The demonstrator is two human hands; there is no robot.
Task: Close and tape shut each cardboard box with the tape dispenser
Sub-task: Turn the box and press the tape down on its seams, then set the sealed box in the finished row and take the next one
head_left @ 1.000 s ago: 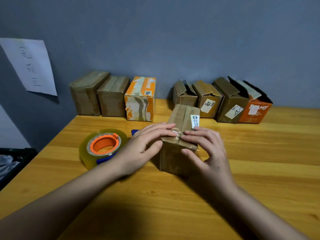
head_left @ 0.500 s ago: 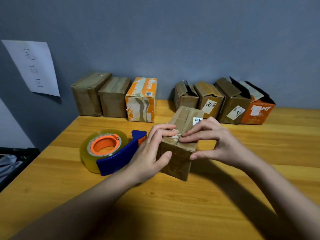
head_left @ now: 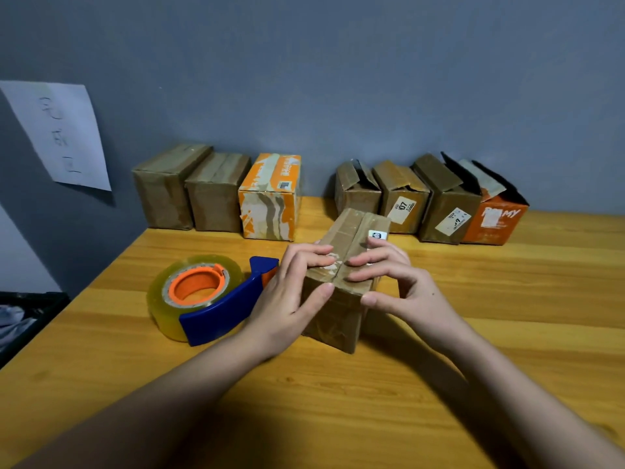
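The brown cardboard box sits on the wooden table, right between both hands. Its long side runs away from the person, and the crack between the two top flaps runs the same way. The left hand holds the left flap down, thumb on the near face. The right hand holds the right flap down the same way. The tape dispenser lies just beside the left hand, so I think that hand is nearer to grab it. Four open boxes wait past the right hand.
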